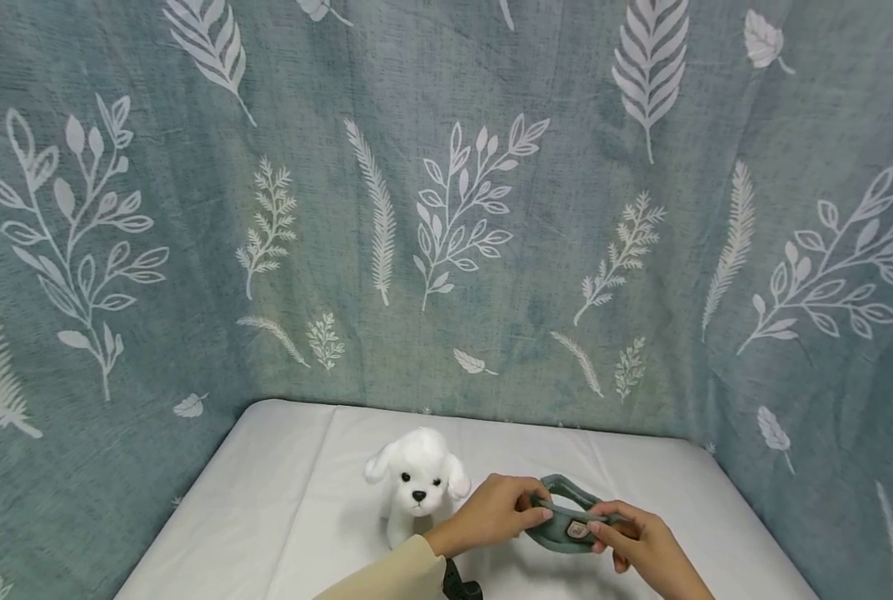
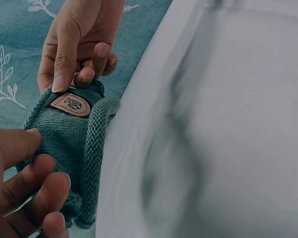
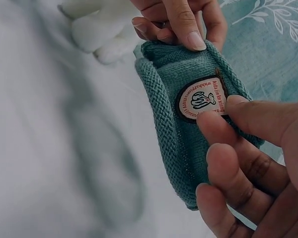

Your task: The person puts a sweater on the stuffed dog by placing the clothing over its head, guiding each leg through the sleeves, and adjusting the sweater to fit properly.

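Note:
A green knitted band (image 1: 555, 537) with rolled edges forms a loop held up in front of me, over the white surface. My left hand (image 1: 491, 510) pinches its left end between thumb and fingers. At the other end, my right hand (image 1: 641, 540) grips the edge, with the thumb beside a sewn patch (image 3: 201, 99) that bears lettering and a small animal figure. In the head view the loop's opening shows between the two hands. A white plush dog (image 1: 419, 471) stands just left of my left hand, facing me, its lower body partly hidden by that arm.
A white padded surface (image 1: 304, 500) lies under everything. Blue-green fabric (image 1: 311, 250) with white leaf prints rises behind it and along both sides. A black piece (image 1: 463, 587) shows below my left sleeve at the bottom edge.

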`<control>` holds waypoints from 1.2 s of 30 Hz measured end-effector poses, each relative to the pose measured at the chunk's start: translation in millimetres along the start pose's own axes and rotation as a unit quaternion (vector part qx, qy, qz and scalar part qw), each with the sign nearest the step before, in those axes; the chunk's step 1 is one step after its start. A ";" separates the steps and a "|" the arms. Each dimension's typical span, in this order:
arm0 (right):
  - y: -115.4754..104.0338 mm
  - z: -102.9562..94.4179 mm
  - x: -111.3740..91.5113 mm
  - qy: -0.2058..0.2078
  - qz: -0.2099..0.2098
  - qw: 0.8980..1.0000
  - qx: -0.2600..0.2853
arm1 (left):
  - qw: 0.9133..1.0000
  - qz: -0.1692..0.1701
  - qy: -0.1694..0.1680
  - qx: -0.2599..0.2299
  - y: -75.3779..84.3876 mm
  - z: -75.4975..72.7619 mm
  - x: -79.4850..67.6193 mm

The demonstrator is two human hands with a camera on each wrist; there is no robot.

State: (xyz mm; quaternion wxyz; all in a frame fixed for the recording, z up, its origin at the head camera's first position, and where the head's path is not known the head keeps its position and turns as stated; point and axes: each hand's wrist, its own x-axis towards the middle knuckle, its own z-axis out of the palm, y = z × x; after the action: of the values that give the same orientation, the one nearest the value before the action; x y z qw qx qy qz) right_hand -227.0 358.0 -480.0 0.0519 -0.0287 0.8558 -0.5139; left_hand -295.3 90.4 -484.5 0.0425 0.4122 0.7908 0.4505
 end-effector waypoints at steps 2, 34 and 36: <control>-3.3 0.9 -0.2 -0.002 -0.004 1.000 0.001 | 1.000 0.003 0.002 0.003 0.6 -2.5 -1.7; -60.2 2.7 -5.1 0.008 -0.025 1.000 0.001 | 0.995 0.057 0.043 0.070 38.0 -47.2 -10.8; -65.0 3.4 -4.9 0.013 -0.024 1.000 -0.005 | 0.994 0.062 0.049 0.072 39.6 -51.7 -11.2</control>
State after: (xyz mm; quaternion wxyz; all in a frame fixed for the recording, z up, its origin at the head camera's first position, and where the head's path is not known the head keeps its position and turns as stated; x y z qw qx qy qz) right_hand -222.1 325.0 -423.9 0.0282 -0.0424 0.8581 -0.5110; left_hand -286.3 57.8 -427.8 -0.0536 0.4398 0.7953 0.4138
